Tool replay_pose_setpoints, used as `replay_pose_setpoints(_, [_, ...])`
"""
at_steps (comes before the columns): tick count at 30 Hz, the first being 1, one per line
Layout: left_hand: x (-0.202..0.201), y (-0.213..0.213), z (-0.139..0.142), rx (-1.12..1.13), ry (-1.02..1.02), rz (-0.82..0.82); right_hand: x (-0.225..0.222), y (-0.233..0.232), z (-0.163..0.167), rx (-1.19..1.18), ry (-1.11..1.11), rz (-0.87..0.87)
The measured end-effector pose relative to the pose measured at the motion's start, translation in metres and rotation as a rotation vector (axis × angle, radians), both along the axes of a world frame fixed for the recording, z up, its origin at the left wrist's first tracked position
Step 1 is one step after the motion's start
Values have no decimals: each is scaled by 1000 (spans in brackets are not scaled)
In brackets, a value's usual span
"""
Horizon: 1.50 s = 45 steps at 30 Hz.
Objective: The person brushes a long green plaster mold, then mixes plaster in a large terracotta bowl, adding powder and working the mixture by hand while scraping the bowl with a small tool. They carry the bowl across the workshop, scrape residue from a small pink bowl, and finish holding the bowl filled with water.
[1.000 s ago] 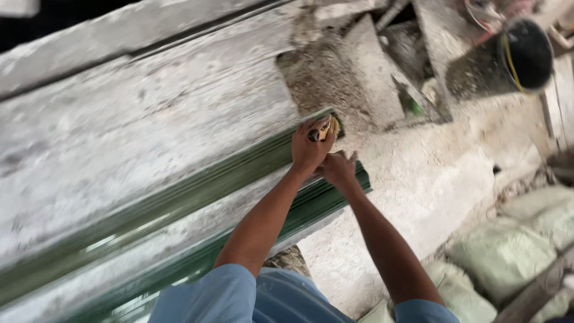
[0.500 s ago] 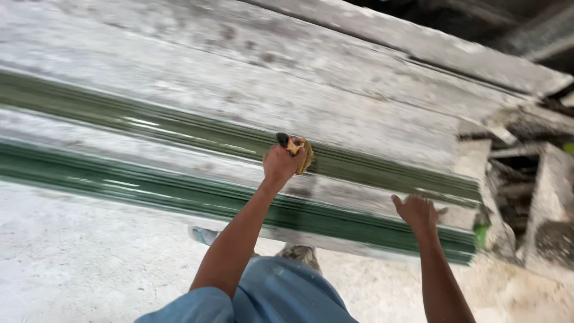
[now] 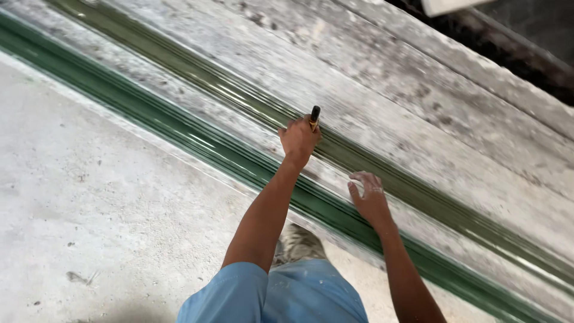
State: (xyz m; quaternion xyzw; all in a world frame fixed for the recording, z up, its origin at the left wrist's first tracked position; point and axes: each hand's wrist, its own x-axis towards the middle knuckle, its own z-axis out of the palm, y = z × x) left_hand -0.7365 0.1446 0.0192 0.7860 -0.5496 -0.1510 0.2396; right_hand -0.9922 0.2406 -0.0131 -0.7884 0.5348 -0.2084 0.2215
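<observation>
My left hand [image 3: 298, 139] is closed around a small tool with a black and yellow handle [image 3: 314, 116], pressed against the upper green grooved strip [image 3: 239, 96] of a long moulded slab. Fingers apart, my right hand [image 3: 369, 200] rests flat on the dusty grey band [image 3: 179, 110] between the two green strips. The lower dark green strip [image 3: 197, 143] runs diagonally just below both hands. What the tool's tip touches is hidden by my fist.
A pale concrete floor [image 3: 89, 209] fills the lower left. More grey, dusty slab surface [image 3: 418, 90] stretches to the upper right, ending at a dark gap [image 3: 526, 36]. My blue-clad legs and a dusty shoe [image 3: 299, 242] are below the arms.
The view has swung, so the slab now runs down to the right. My left hand with the tool has slid along the upper green strip; my right hand has moved closer to it on the grey band.
</observation>
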Motion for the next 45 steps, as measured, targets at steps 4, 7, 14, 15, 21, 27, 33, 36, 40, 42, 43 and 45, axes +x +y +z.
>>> replay_pose_setpoints(4, [84, -18, 3, -91, -117, 65, 92, -28, -6, -139, -80, 71])
replay_pose_setpoints(7, [152, -29, 1, -122, -179, 57, 152, -43, -14, -94, -96, 19])
replay_pose_setpoints(14, [334, -81, 12, 91, -168, 117, 320, -112, -18, -109, -178, 44])
replay_pose_setpoints(15, [360, -87, 14, 47, -197, 128, 348, -123, -16, -98, -191, 62])
replay_pose_setpoints(21, [491, -115, 19, 116, -183, 189, 482, -175, 5, -37, -135, 293])
replay_pose_setpoints(27, [609, -142, 22, 121, -236, 203, 575, -191, 2, -46, -156, 281])
replay_pose_setpoints(33, [728, -168, 24, 20, -224, 177, 681, -190, -5, -162, -116, 268])
replay_pose_setpoints(36, [793, -181, 29, 2, -191, 132, 744, -186, 6, -121, -123, 168])
replay_pose_setpoints(40, [868, -200, 38, 123, -171, 67, 810, -169, 28, 0, -139, 47])
replay_pose_setpoints(42, [898, -208, 38, 161, -187, 72, 830, -161, 36, 32, -133, -13])
replay_pose_setpoints(43, [912, -213, 38, 179, -198, 79, 839, -159, 37, 48, -134, -40])
replay_pose_setpoints(45, [938, -220, 34, 112, -202, 79, 852, -158, 37, 26, -117, -70])
